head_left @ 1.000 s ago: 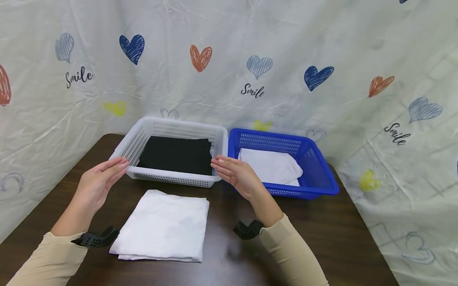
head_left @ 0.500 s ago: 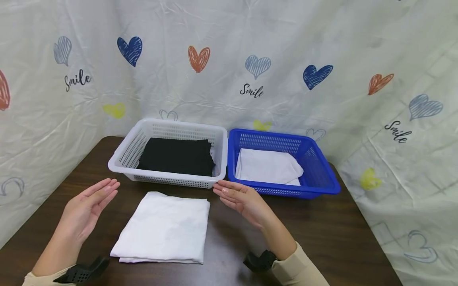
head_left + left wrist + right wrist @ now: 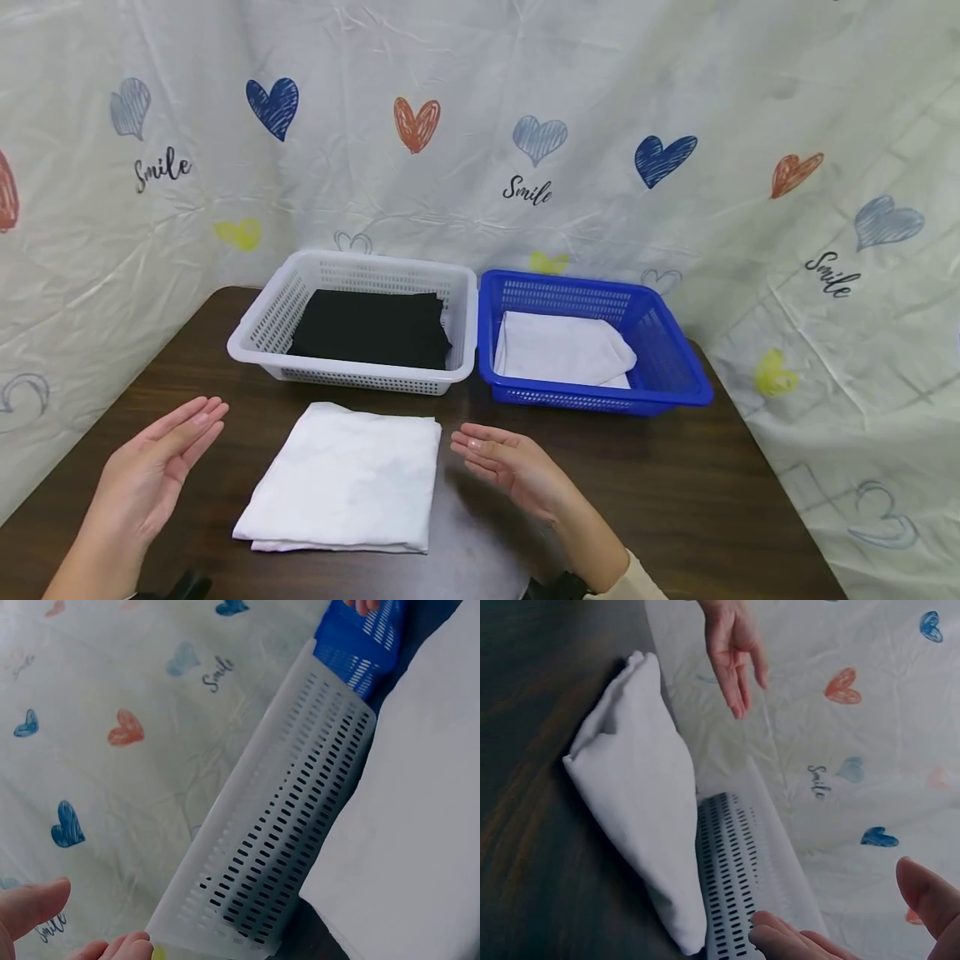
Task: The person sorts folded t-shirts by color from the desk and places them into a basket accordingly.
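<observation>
A folded white cloth lies flat on the dark table between the two hands in the head view. My left hand hovers to its left, fingers straight, touching nothing. To the cloth's right my right hand is held above the table, fingers extended and holding nothing. In the right wrist view the folded cloth shows its layered edge, with the left hand beyond it. The left wrist view shows the same cloth beside the white basket's perforated wall.
Behind the cloth stands a white basket holding folded black cloth. Against its right side is a blue basket with folded white cloth inside. A curtain printed with hearts hangs behind the table.
Both hands have drawn back from the white basket toward the near side of the table, the left one also moving outward to the left. The cloths and baskets stay in place.
</observation>
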`<state>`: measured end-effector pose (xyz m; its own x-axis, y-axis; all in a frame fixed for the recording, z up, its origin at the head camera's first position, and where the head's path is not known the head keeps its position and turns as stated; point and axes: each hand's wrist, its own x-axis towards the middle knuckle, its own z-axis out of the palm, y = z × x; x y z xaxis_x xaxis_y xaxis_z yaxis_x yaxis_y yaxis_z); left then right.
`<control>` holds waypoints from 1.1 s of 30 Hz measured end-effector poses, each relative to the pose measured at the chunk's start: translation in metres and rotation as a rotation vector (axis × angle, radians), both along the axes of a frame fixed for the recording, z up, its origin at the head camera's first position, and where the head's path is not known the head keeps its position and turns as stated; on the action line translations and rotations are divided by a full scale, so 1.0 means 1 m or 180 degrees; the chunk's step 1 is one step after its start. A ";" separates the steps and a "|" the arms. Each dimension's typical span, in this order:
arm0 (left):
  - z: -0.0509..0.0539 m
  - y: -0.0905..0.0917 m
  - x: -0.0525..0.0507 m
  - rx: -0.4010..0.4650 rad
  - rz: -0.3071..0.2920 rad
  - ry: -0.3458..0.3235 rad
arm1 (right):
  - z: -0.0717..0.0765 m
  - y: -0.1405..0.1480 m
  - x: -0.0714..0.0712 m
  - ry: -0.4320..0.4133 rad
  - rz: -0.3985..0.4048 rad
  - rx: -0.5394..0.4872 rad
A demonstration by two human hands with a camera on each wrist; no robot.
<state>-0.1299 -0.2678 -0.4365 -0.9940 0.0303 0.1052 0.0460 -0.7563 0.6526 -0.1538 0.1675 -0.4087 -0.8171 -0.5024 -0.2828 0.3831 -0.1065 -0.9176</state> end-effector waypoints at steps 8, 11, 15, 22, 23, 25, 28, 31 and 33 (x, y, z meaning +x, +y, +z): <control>-0.014 0.002 0.009 -0.0248 -0.0039 -0.0232 | -0.017 -0.005 0.009 -0.0210 0.0041 -0.0013; -0.019 0.003 0.012 -0.0372 -0.0050 -0.0329 | -0.022 -0.007 0.010 -0.0246 0.0016 0.0001; -0.026 0.005 0.014 -0.0661 -0.0022 -0.0467 | -0.025 -0.008 0.011 -0.0251 -0.0038 0.0028; -0.035 0.008 0.015 -0.1438 -0.0077 -0.0809 | -0.030 -0.008 0.010 -0.0341 0.0085 0.0049; -0.036 0.009 0.015 -0.1495 -0.0094 -0.0861 | -0.031 -0.009 0.010 -0.0364 0.0090 0.0048; -0.037 0.009 0.015 -0.1567 -0.0121 -0.0925 | -0.032 -0.010 0.010 -0.0397 0.0094 0.0071; -0.039 0.010 0.014 -0.1638 -0.0170 -0.0988 | -0.035 -0.012 0.010 -0.0414 0.0083 0.0120; -0.041 0.011 0.015 -0.1716 -0.0235 -0.1064 | -0.038 -0.014 0.010 -0.0406 0.0085 0.0153; -0.042 0.012 0.015 -0.1779 -0.0269 -0.1157 | -0.039 -0.014 0.010 -0.0416 0.0088 0.0155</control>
